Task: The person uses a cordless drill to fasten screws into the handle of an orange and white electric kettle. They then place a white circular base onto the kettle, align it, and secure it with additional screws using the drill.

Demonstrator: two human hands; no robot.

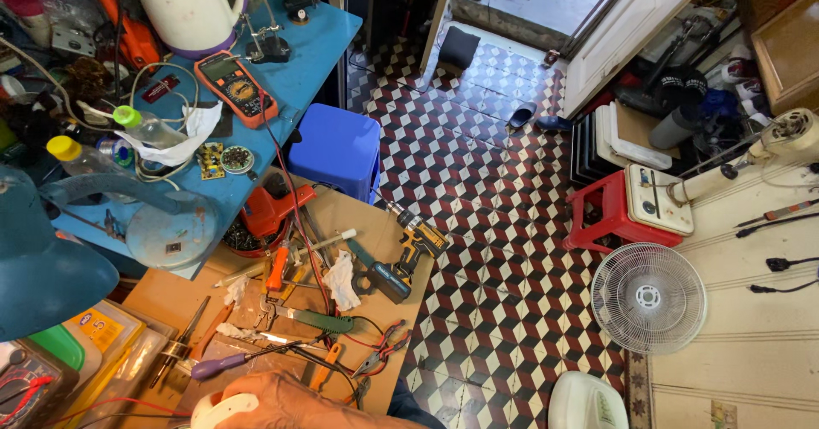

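Hand [286, 403] grips white object [217, 410], its axis unclear.

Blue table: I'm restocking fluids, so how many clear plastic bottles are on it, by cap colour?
green-capped bottle: 1
yellow-capped bottle: 1
Total: 2

Hand [286, 403] was cut off by the bottom edge, gripping a white object [220, 409], possibly a plug; fingers hidden.
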